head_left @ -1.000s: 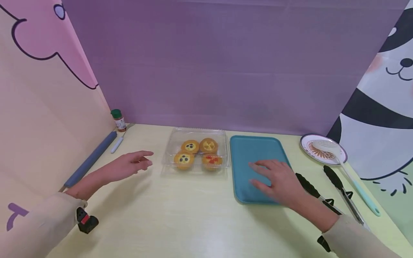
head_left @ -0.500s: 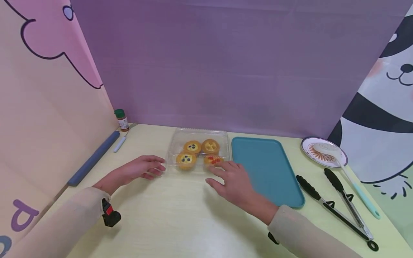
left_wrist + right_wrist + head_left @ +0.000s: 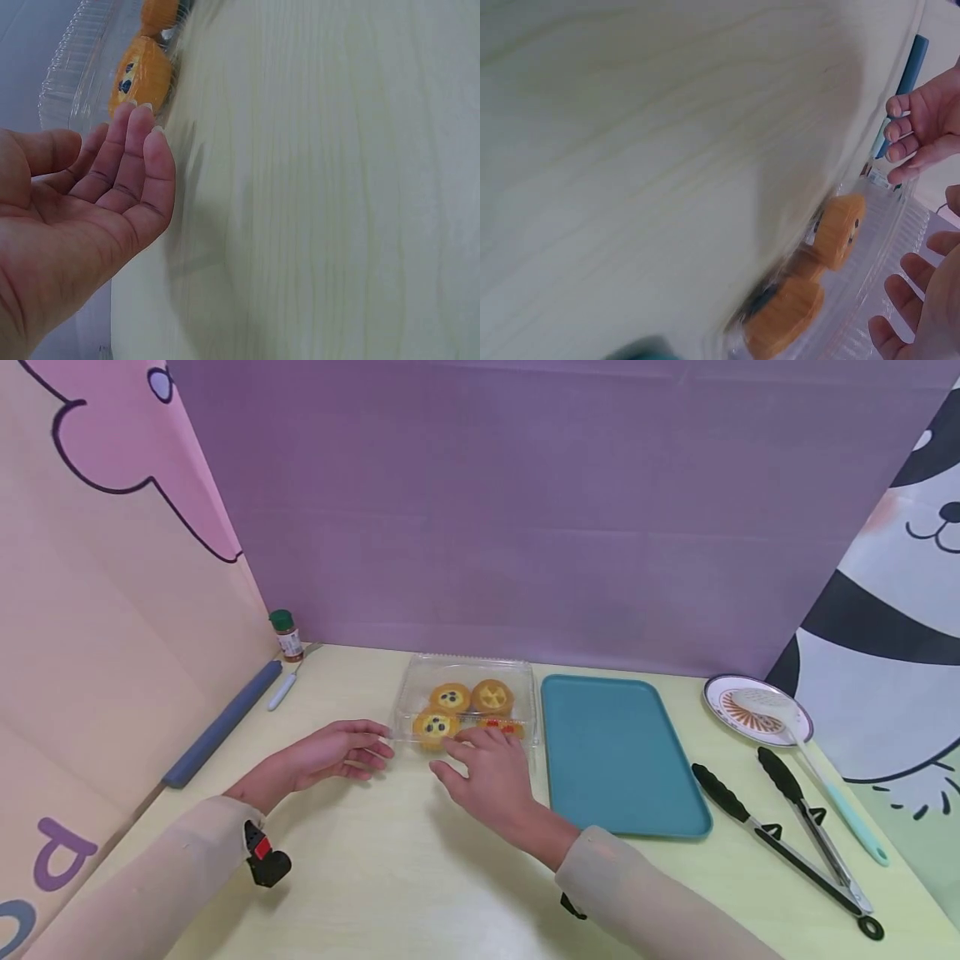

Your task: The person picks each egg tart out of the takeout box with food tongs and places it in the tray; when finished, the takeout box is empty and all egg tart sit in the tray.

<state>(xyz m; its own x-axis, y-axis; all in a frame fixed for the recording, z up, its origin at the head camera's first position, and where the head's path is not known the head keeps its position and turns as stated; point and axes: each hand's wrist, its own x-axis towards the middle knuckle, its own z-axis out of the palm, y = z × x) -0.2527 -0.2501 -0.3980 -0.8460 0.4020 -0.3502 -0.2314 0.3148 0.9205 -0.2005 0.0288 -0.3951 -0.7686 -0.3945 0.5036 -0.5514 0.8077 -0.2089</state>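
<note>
A clear plastic clamshell box (image 3: 423, 672) sits at the back middle of the table, with several small round tarts (image 3: 437, 727) inside. My left hand (image 3: 337, 753) is at the box's left front corner, fingers loosely bent and holding nothing. In the left wrist view, the fingertips of that hand (image 3: 97, 202) appear close to a tart with dark dots. My right hand (image 3: 487, 781) is over the box's front edge, fingers spread and partly covering a red-topped tart (image 3: 504, 725). Whether either hand touches the plastic, I cannot tell.
Right of the box lies a blue tray (image 3: 622, 760). Beyond it are black-tipped tongs (image 3: 802, 852) and a plate (image 3: 723, 689) with a skimmer (image 3: 843, 810) across it. At left stand a green-capped jar (image 3: 287, 637), a white-handled utensil (image 3: 282, 692) and a blue roll (image 3: 225, 722).
My right hand has moved left from over the tray to the front of the box. My left hand has come rightward to the box's left side. The box has stayed put.
</note>
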